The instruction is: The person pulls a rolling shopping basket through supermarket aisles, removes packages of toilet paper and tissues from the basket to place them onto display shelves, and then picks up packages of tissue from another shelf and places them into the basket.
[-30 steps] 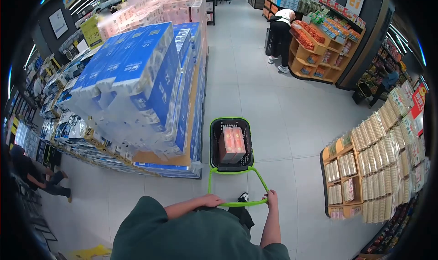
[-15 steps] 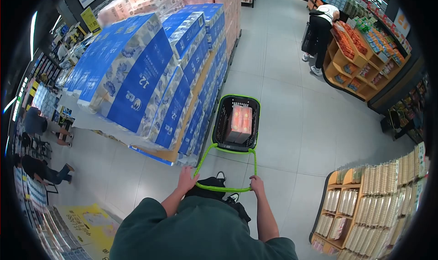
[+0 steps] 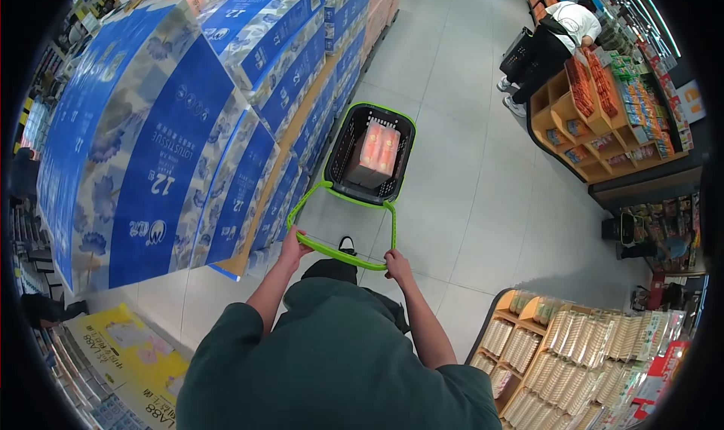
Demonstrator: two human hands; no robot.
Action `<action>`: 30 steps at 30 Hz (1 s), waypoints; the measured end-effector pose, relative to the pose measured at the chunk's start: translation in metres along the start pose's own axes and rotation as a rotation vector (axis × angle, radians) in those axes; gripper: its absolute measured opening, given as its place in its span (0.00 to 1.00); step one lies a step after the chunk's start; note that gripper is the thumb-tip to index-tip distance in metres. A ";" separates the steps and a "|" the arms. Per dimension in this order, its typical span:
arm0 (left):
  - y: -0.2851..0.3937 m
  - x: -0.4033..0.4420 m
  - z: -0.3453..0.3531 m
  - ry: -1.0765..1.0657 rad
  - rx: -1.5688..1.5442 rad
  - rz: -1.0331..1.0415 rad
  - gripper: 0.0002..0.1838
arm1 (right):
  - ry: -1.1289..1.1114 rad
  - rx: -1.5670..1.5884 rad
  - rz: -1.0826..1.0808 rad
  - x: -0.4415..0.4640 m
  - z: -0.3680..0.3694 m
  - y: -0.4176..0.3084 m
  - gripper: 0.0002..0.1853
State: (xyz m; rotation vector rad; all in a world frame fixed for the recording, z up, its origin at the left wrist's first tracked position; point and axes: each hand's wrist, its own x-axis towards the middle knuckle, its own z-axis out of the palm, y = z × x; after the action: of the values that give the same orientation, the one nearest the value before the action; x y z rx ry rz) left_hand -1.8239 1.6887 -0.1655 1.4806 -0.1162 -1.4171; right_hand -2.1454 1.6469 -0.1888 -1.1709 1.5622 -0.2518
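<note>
A black shopping basket (image 3: pixel 406 162) with a green rim stands on the floor ahead of me. Its long green handle (image 3: pixel 339 256) reaches back towards my body. My left hand (image 3: pixel 292 250) is closed around the handle's left corner. At the right corner, my right hand (image 3: pixel 397 266) grips the same handle. Inside the basket lies a pink-and-white wrapped pack (image 3: pixel 375 153), apparently tissue, with nothing touching it but the basket.
Close on my left rises a stack of blue tissue packs (image 3: pixel 170 143). A wooden shelf of packaged goods (image 3: pixel 520 339) stands at lower right. Beyond it, a person in a white top (image 3: pixel 573 23) bends over a wooden snack display (image 3: pixel 562 117). Tiled floor (image 3: pixel 460 143) runs ahead between them.
I have moved forward with the basket, and the tissue stack is nearer on my left. My left hand has closed on the handle's corner. My right hand keeps its grip.
</note>
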 end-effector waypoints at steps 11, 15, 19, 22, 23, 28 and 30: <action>0.030 0.078 0.097 -0.046 -0.207 -0.057 0.17 | -0.102 -0.127 -0.045 0.126 -0.049 -0.083 0.18; 0.039 0.107 0.138 -0.069 -0.213 -0.068 0.20 | -0.253 -0.146 -0.083 0.171 -0.080 -0.110 0.16; 0.059 0.135 0.190 0.007 -0.155 -0.047 0.19 | -0.310 -0.149 -0.148 0.222 -0.122 -0.124 0.16; 0.068 0.153 0.237 0.040 -0.141 -0.034 0.19 | -0.348 -0.124 -0.123 0.255 -0.161 -0.136 0.16; 0.071 0.161 0.254 0.069 -0.126 -0.012 0.18 | -0.358 -0.140 -0.154 0.268 -0.174 -0.141 0.17; 0.087 0.202 0.316 0.132 -0.094 0.021 0.18 | -0.390 -0.211 -0.202 0.339 -0.218 -0.149 0.15; 0.094 0.218 0.333 0.154 -0.092 -0.002 0.19 | -0.376 -0.191 -0.282 0.361 -0.232 -0.152 0.15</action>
State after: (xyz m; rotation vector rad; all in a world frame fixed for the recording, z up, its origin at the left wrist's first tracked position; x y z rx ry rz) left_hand -1.9661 1.3056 -0.1701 1.5072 0.0456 -1.2876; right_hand -2.2207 1.1999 -0.2254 -1.4941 1.1091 -0.0593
